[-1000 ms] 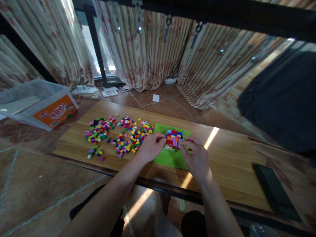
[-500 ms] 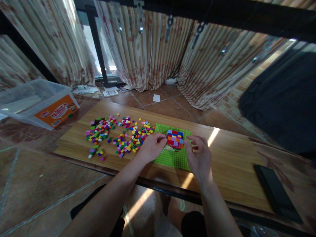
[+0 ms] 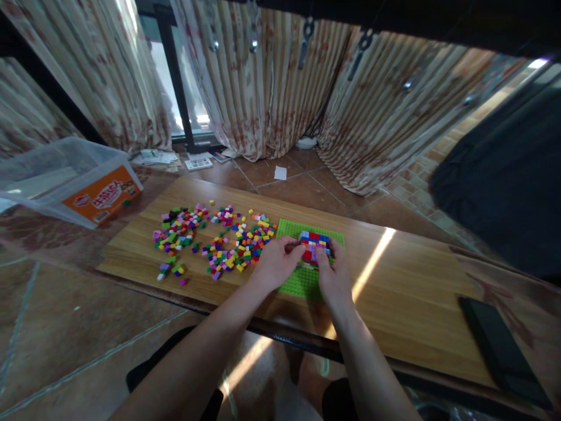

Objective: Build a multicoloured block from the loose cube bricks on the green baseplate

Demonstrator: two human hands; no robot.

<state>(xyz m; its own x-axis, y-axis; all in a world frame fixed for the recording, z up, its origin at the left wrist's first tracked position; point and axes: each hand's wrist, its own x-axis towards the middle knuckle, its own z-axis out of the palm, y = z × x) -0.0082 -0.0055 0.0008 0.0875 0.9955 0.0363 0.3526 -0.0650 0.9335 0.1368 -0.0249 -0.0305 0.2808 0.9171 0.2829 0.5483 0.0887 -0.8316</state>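
A block built of colourful toy bricks (image 3: pixel 314 238) stands on a green studded baseplate (image 3: pixel 300 285); red, blue, orange and purple show on its top. My left hand (image 3: pixel 277 262) is closed at the block's left side, thumb and fingertips against it. From the right, my right hand (image 3: pixel 335 275) grips the block, its thumb on the top near the front and its fingers round the far right side. Parts of the block's sides are hidden behind both hands.
Loose toy bricks (image 3: pixel 228 257) lie scattered over the left half of the wooden board (image 3: pixel 407 286). A clear plastic tub (image 3: pixel 56 202) with an orange label stands at the far left. A dark flat object (image 3: pixel 502 348) lies at the right end.
My right hand has moved left, from beside the block onto its right side and top. My left hand's fingers have come further over the block's left edge. The view has shifted slightly.
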